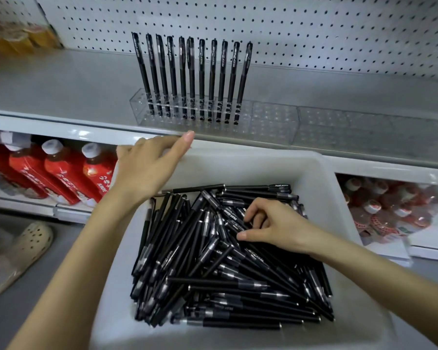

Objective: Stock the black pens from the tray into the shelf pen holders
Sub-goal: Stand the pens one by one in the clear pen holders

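A white tray [321, 178] in front of me holds a heap of several black pens [213, 269]. My left hand [147, 168] grips the tray's far left rim. My right hand [271, 223] reaches into the heap, thumb and fingers pinching around one pen near the top of the pile. On the grey shelf [61, 89] above stands a clear pen holder [187, 112] with a row of several black pens [191, 77] upright in it. More clear holders [314, 125] continue to the right with no pens in them.
A white pegboard [288, 29] backs the shelf. Red bottles with white caps [61, 170] lie on the lower shelf at left, packaged red bottles [390, 210] at right. A beige perforated shoe [18, 251] is on the floor at lower left.
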Motion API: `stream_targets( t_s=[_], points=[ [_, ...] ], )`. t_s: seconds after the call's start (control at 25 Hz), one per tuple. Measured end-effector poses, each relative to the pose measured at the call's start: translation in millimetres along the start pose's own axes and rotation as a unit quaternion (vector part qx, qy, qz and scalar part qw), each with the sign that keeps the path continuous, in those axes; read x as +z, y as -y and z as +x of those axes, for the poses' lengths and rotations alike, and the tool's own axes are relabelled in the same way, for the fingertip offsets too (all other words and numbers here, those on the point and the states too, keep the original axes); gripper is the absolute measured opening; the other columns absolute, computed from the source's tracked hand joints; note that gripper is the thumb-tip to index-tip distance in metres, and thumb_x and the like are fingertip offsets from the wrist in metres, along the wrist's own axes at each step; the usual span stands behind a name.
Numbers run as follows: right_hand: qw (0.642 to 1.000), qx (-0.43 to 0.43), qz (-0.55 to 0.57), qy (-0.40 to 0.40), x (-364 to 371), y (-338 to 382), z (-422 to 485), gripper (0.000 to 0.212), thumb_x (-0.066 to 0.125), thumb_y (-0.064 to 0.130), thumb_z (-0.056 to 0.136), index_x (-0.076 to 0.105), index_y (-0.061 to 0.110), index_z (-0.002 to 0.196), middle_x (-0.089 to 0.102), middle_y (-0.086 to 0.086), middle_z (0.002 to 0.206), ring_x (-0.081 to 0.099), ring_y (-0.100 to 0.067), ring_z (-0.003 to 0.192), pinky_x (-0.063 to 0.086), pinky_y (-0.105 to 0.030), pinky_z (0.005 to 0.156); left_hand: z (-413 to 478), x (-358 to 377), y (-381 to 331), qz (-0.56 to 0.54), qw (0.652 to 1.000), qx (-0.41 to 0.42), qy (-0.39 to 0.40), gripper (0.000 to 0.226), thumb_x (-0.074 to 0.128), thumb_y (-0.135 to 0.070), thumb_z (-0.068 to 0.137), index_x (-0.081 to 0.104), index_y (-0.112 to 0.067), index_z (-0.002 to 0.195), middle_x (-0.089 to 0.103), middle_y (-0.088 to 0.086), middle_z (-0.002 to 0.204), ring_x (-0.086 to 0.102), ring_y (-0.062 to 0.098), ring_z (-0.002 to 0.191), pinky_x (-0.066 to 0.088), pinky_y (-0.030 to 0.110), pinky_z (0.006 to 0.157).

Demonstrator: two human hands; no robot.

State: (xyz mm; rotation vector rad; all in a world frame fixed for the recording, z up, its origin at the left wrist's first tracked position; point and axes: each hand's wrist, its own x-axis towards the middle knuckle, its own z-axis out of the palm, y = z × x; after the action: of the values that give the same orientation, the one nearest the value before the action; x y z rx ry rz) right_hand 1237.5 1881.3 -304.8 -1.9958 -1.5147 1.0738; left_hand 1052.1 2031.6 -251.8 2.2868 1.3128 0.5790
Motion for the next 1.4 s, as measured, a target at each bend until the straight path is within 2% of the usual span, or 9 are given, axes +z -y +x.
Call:
stream_targets(
  t_s=[0.24,0.6,0.68,0.76,0.88,1.0,1.08,1.16,1.4],
  points=[
    [0.999,0.023,0.032,-0.015,-7.7,-23.0,-11.2,0.031,0.081,0.028,0.071,0.052,0.026,0.08,0.054,0.009,0.065,0.047,0.005,0.048,0.038,-0.016,0.058,10.6,15.0,-26.2,0.009,0.999,-0.003,0.033,0.057,0.021,-0.064,0.09,0.066,-0.033,0.105,0.062,-0.008,0.105,0.044,0.018,0.111,0.011,0.043,0.107],
    [0.993,-0.029,0.103,-0.058,-28.0,1.1,-16.0,0.025,0.082,0.01,0.068,0.059,0.02,0.069,0.061,0.002,0.065,0.058,-0.01,0.063,0.049,-0.024,0.067,5.8,17.2,-14.4,0.004,1.0,0.03,0.003,0.052,0.032,-0.062,0.091,0.065,-0.028,0.113,0.063,-0.003,0.113,0.048,0.021,0.115,0.025,0.04,0.103],
    [0.988,-0.043,0.131,-0.064,-46.4,19.1,-20.0,0.023,0.082,0.007,0.066,0.061,0.013,0.071,0.064,-0.003,0.068,0.06,-0.011,0.064,0.05,-0.021,0.065,1.0,17.4,-10.5,-0.034,0.997,0.06,-0.043,0.039,0.042,-0.05,0.093,0.066,-0.026,0.111,0.061,-0.005,0.109,0.051,0.016,0.11,0.034,0.038,0.1],
    [0.982,-0.062,0.151,-0.094,-68.5,41.3,-17.9,0.022,0.082,0.007,0.064,0.063,0.008,0.075,0.064,-0.002,0.065,0.059,-0.009,0.06,0.049,-0.018,0.058,-3.4,12.0,-16.0,-0.097,0.989,0.085,-0.072,0.033,0.045,-0.043,0.093,0.067,-0.025,0.109,0.061,-0.012,0.107,0.053,0.004,0.105,0.038,0.02,0.092],
    [0.962,-0.102,0.203,-0.151,-95.4,73.8,-5.8,0.02,0.079,0.004,0.067,0.064,0.004,0.08,0.064,0.003,0.06,0.059,-0.008,0.058,0.053,-0.02,0.054,-9.0,0.2,-43.0,-0.19,0.974,0.116,-0.032,0.036,0.047,-0.047,0.085,0.068,-0.029,0.108,0.064,-0.02,0.102,0.056,-0.008,0.099,0.039,0.007,0.084],
    [0.939,-0.13,0.242,-0.206,-110.0,97.4,10.7,0.024,0.079,0.008,0.069,0.063,-0.001,0.084,0.065,-0.002,0.067,0.061,-0.01,0.061,0.057,-0.024,0.057,-8.8,0.1,-71.6,-0.276,0.95,0.119,0.079,0.032,0.06,-0.042,0.076,0.071,-0.025,0.1,0.072,-0.013,0.093,0.064,-0.004,0.087,0.048,0.013,0.081],
    [0.928,-0.141,0.253,-0.235,-116.8,108.8,21.1,0.025,0.079,0.011,0.068,0.063,0.001,0.084,0.065,-0.008,0.074,0.06,-0.012,0.065,0.056,-0.023,0.056,-0.5,3.8,-82.7,-0.319,0.938,0.109,0.076,0.013,0.071,-0.024,0.076,0.072,-0.022,0.089,0.073,-0.006,0.082,0.068,0.005,0.077,0.053,0.018,0.076],
    [0.921,-0.154,0.257,-0.251,-121.3,116.2,28.3,0.02,0.078,0.013,0.07,0.063,0.006,0.081,0.067,-0.011,0.078,0.06,-0.012,0.068,0.056,-0.023,0.056,12.1,4.6,-85.6,-0.355,0.931,0.076,0.034,0.017,0.073,-0.008,0.075,0.069,-0.025,0.076,0.071,-0.004,0.069,0.066,0.01,0.066,0.055,0.022,0.067],
    [0.899,-0.193,0.308,-0.246,-139.7,118.8,38.4,0.006,0.068,0.016,0.082,0.069,0.012,0.086,0.074,-0.006,0.086,0.07,-0.017,0.077,0.056,-0.022,0.063,34.9,4.0,-83.6,-0.39,0.915,0.075,0.068,0.019,0.067,-0.001,0.079,0.064,-0.017,0.072,0.063,-0.008,0.062,0.06,0.006,0.063,0.052,0.021,0.069]
  ],
)
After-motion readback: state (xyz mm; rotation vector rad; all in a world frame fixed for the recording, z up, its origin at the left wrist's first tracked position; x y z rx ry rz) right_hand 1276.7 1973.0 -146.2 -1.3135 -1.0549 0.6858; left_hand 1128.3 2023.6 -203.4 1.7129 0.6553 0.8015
